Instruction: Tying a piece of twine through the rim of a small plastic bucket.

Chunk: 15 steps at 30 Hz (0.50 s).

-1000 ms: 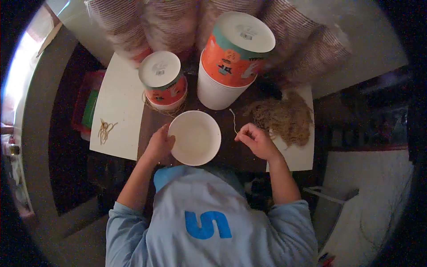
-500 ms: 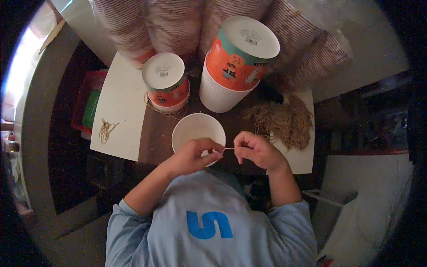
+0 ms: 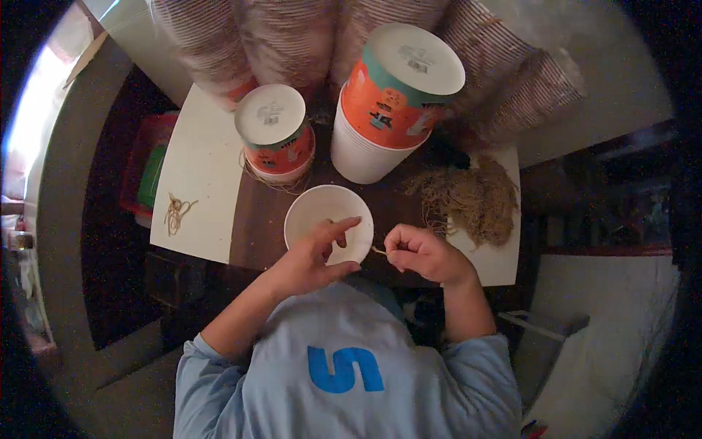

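Note:
In front of me stands a white paper bucket [image 3: 301, 208] with its mouth facing up. My left hand [image 3: 327, 249] is over its near side, fingers and thumb spread apart, with nothing between them. Just right of the rim, my right hand [image 3: 424, 252] pinches a piece of tan string [image 3: 379, 251], whose short end sticks out toward the bucket. A tangled heap of the same brown string [image 3: 479, 205] lies beyond my right hand.
Upside-down orange and green buckets stand behind: a short stack [image 3: 278, 150] with string looped round its base, and a taller stack [image 3: 373, 150]. Plastic-wrapped bucket stacks [image 3: 285, 44] line the back. Loose string pieces [image 3: 175, 214] lie on the table's white left part [image 3: 197, 146].
My left hand has let go of the string and opened, its fingers now spread over the bucket. My right hand keeps hold of the string in nearly the same place.

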### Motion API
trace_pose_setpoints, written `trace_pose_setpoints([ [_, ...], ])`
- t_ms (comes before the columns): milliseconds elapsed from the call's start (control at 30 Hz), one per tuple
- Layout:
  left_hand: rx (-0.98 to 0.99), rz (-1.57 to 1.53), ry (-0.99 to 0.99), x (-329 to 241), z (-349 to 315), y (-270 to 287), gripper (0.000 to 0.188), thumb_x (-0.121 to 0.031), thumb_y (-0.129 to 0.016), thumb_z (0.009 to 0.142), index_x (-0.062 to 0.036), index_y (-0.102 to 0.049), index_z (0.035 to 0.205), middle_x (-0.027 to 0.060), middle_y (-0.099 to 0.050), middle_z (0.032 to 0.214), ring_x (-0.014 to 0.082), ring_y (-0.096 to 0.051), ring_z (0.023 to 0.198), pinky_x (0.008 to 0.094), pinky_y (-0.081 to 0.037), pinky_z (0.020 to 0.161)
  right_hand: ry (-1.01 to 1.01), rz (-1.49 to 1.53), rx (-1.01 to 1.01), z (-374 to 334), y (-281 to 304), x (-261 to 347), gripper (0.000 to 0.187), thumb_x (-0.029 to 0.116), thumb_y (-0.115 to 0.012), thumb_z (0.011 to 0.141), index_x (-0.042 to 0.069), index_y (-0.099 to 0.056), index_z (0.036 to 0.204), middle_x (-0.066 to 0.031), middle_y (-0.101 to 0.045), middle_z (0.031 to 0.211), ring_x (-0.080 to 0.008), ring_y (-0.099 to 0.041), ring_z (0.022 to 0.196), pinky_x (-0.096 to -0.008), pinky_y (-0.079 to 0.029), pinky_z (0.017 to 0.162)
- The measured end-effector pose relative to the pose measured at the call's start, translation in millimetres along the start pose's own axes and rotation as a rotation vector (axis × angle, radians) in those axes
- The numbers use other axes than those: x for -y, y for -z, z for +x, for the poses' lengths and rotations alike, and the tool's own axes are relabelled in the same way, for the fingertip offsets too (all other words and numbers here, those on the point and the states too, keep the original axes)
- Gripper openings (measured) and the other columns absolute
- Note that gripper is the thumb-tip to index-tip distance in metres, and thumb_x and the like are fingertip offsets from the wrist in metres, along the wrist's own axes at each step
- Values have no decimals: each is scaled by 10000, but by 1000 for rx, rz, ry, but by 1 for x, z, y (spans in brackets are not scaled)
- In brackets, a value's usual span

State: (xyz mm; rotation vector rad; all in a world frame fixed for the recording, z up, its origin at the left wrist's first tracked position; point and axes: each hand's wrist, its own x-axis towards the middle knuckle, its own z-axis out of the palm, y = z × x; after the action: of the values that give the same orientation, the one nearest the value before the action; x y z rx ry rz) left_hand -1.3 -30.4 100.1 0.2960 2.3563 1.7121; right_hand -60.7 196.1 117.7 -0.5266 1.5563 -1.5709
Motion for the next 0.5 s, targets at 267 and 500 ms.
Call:
trace_pose_setpoints([
  [267, 153, 35, -200, 18, 1, -2, 154, -126, -630, 792, -14, -644, 897, 107, -568, 771, 214, -553, 706, 310, -444, 616, -36, -13, -51, -3, 1, 4, 63, 84, -528, 854, 48, -476, 859, 26, -471, 735, -47, -445, 650, -190, -382, 579],
  [500, 173, -92, 19, 8, -15, 13, 129, -124, -606, 823, -16, -658, 868, 75, -598, 752, 164, -567, 728, 267, -449, 657, -120, -292, 12, -11, 6, 0, 156, 149, -592, 820, 46, -507, 902, -13, -518, 783, -102, -495, 708, -246, -424, 642],
])
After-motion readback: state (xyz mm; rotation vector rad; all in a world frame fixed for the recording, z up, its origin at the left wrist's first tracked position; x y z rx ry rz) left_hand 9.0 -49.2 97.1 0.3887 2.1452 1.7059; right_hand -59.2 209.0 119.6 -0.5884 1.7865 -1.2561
